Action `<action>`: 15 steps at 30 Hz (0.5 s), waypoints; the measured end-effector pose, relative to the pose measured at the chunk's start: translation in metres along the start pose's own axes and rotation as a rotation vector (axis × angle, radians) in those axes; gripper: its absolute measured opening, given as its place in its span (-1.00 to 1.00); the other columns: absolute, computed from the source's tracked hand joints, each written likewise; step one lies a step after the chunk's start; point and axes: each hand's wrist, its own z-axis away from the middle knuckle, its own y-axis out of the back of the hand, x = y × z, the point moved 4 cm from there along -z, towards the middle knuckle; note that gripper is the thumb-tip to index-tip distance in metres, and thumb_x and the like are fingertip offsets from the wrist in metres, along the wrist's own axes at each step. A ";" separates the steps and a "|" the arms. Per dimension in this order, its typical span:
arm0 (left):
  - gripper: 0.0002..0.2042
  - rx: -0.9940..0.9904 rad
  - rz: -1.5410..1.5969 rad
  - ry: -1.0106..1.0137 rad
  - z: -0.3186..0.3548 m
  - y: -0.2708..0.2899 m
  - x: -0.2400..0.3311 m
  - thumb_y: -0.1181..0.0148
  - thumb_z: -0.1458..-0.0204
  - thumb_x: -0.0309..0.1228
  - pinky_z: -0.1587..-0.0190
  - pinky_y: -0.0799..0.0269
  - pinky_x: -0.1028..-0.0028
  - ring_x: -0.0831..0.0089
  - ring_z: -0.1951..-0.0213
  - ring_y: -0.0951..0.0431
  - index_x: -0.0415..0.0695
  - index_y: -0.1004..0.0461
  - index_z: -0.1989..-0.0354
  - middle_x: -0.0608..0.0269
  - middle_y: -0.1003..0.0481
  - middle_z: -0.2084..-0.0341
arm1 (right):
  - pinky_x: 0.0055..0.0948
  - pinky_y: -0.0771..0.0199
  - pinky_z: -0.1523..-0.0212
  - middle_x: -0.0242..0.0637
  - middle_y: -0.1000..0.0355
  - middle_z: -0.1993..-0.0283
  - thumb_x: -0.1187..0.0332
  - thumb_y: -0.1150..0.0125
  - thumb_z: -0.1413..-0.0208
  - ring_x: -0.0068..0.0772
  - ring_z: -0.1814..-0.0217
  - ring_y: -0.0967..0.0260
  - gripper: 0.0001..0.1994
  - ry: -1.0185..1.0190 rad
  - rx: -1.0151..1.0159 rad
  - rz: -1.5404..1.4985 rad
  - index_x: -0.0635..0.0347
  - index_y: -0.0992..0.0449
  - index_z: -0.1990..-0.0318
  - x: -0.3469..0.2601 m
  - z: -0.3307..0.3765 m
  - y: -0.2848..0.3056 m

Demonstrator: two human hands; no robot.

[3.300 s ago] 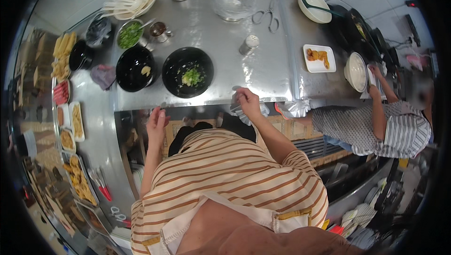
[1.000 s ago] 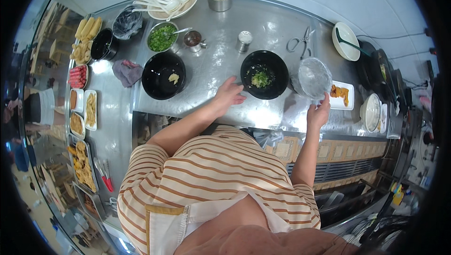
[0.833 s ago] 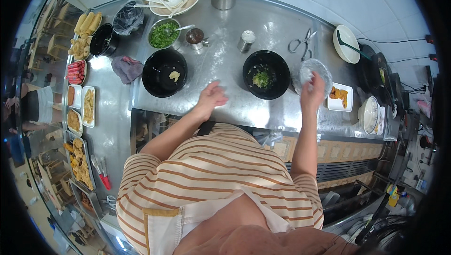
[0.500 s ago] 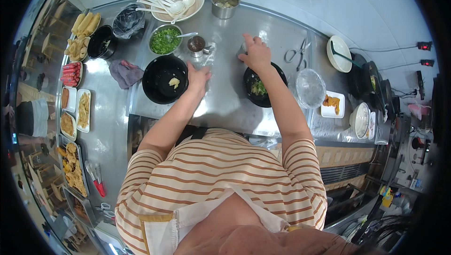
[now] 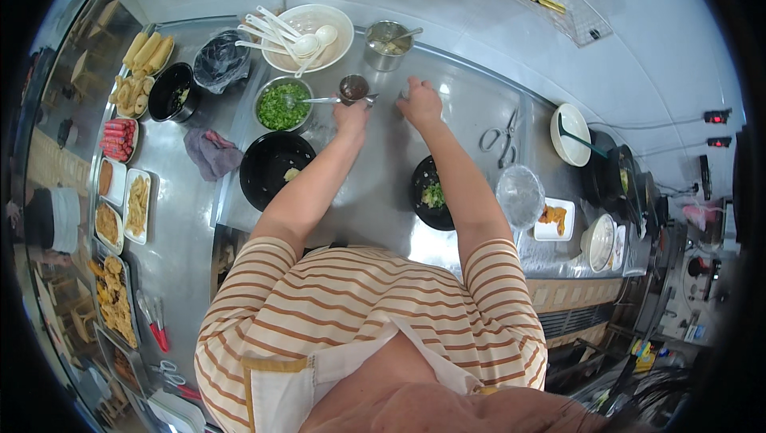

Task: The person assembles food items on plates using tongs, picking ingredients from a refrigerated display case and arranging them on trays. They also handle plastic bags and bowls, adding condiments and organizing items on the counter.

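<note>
Steel counter [image 5: 479, 106]: small sauce cup [image 5: 353, 86] just above left hand [image 5: 351, 116].

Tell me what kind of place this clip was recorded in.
Most likely a commercial kitchen or food stall: a long stainless steel counter, black serving bowls, a metal bowl of chopped greens, and trays of fried food lined along the left.

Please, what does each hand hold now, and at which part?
The left hand is at a spoon handle by the small jar. The right hand covers something; it cannot be told.
</note>
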 end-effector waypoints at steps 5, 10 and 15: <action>-0.09 0.074 0.072 -0.035 -0.026 -0.013 0.003 -0.13 0.20 -0.61 0.26 -0.41 0.45 0.38 0.24 -0.41 -0.06 0.29 -0.33 0.09 -0.28 0.04 | -0.18 -0.40 0.10 0.02 -0.33 0.10 0.29 -0.37 0.28 0.02 0.09 -0.36 -0.37 -0.028 0.061 -0.166 0.10 -0.30 -0.05 -0.011 -0.032 -0.010; -0.18 0.068 0.196 -0.011 -0.035 -0.019 -0.003 -0.07 0.17 -0.68 0.22 -0.41 0.48 0.39 0.19 -0.38 -0.03 0.19 -0.31 0.21 -0.27 0.10 | -0.23 -0.40 0.09 0.00 -0.33 0.05 0.32 -0.38 0.27 -0.04 0.08 -0.37 -0.33 -0.013 0.162 -0.332 0.12 -0.27 -0.10 -0.006 -0.050 -0.027; -0.24 -0.047 0.120 0.064 -0.030 -0.004 -0.012 -0.05 0.14 -0.67 0.20 -0.39 0.43 0.37 0.29 -0.40 -0.13 0.15 -0.28 0.17 -0.30 0.19 | -0.29 -0.41 0.06 -0.11 -0.32 -0.04 0.36 -0.34 0.21 -0.18 0.04 -0.38 -0.33 0.038 0.178 -0.542 0.11 -0.24 -0.16 0.004 -0.044 -0.024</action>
